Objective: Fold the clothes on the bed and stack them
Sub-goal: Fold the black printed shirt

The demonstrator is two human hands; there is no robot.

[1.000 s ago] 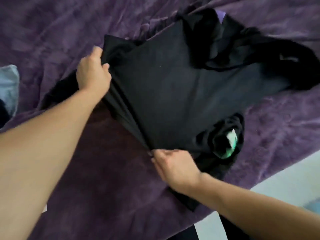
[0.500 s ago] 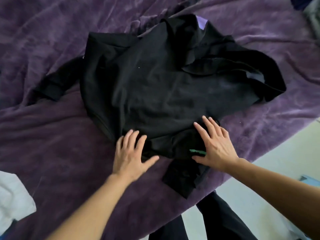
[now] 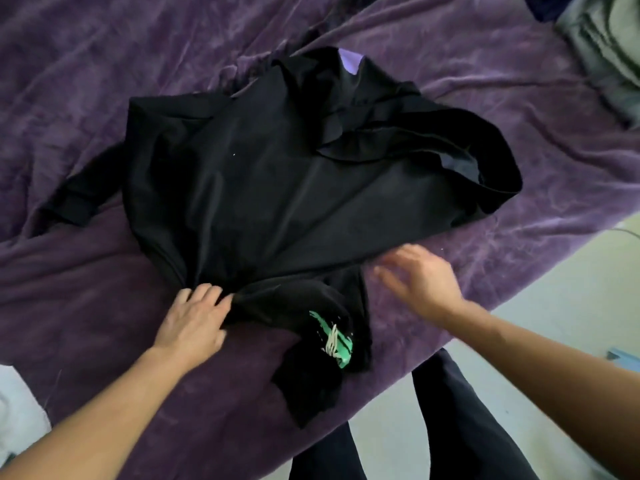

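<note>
Head view, near to far. Left hand [image 3: 194, 320], 7 o'clock: fingers curled, pinching the hem of the black long-sleeved sweatshirt [image 3: 277, 188]. Right hand [image 3: 420, 277], 4 o'clock: blurred, fingers spread, holding nothing, at the hem. The garment lies centre, spread on the plush purple blanket [image 3: 104, 278]; green-printed sleeve [image 3: 332, 337] at 6 o'clock. Step, judged: flattening before folding. Next: fold the outstretched sleeve [image 3: 69, 202] at 9 o'clock inward.

Black top [image 3: 277, 188] lies spread on purple blanket [image 3: 104, 289], one sleeve out to the left. A near part bearing a green print [image 3: 332, 337] lies toward the bed edge. Left hand [image 3: 194, 320] lies at the near edge, fingertips against the cloth; grip unclear. Right hand [image 3: 422, 278] is blurred, fingers spread, over the same edge. White cloth [image 3: 17, 410] lies at lower left.
</note>
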